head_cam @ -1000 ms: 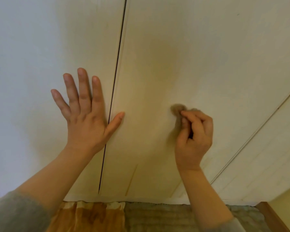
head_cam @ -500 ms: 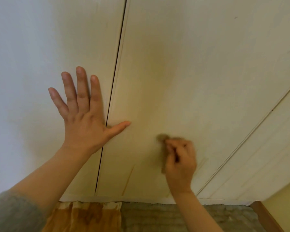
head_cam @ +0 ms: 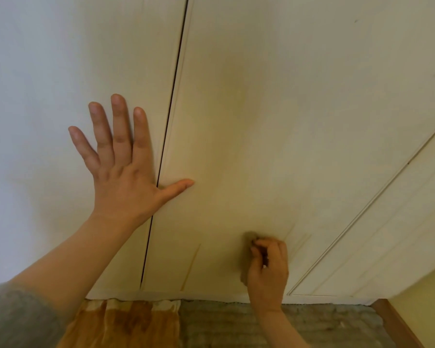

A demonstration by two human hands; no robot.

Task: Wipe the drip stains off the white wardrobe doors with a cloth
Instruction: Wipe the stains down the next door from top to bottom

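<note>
Two white wardrobe doors fill the view, split by a dark vertical gap [head_cam: 166, 136]. My left hand [head_cam: 121, 172] lies flat with spread fingers on the left door [head_cam: 48, 96], its thumb reaching across the gap. Low on the right door [head_cam: 286, 109], my right hand [head_cam: 268, 270] grips a small bunched brownish cloth [head_cam: 248, 241] and presses it against the panel. A thin yellowish drip streak [head_cam: 191, 266] runs down the right door to the left of the cloth. Fainter streaks [head_cam: 298, 239] show just right of the hand.
Below the doors lie a grey ribbed rug [head_cam: 261, 325] and an orange-brown patterned fabric [head_cam: 126, 322]. A further white panel [head_cam: 387, 234] stands to the right, with a yellow wall [head_cam: 432, 297] and brown skirting [head_cam: 397, 322] at the lower right corner.
My right hand has slid the cloth down the right door, from mid-height to near the bottom edge. My left hand has stayed flat on the left door.
</note>
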